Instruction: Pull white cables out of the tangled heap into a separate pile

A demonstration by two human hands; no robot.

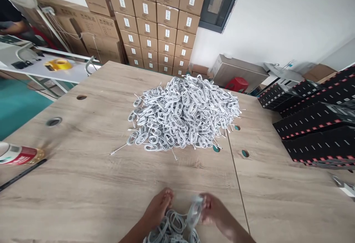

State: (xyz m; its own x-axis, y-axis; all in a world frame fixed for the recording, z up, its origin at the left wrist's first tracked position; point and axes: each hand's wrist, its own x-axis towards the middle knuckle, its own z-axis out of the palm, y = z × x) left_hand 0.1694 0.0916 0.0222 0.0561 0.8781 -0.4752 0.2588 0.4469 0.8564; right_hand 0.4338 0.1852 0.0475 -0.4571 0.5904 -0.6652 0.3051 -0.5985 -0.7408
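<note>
A large heap of coiled light-grey cables [183, 113] lies on the wooden table [91, 184]. Close to my body sits a smaller group of coiled cables [176, 220], partly cut off by the bottom edge. My left hand [158, 209] is closed beside this group, and whatever its fingers may hold is hidden. Just to the right, my right hand [215, 213], smeared by motion, grips a coiled cable [194, 212] at its upper end and side. That coil is blurred too and hangs over the near group.
Black boxes [313, 124] stand along the right side. A bottle [20, 154] and a black rod [23, 174] lie at the left. Stacked cartons [158, 24] rise behind the table. Yellow tape [58, 64] rests on a side bench. A person's arm [13, 27] shows far left.
</note>
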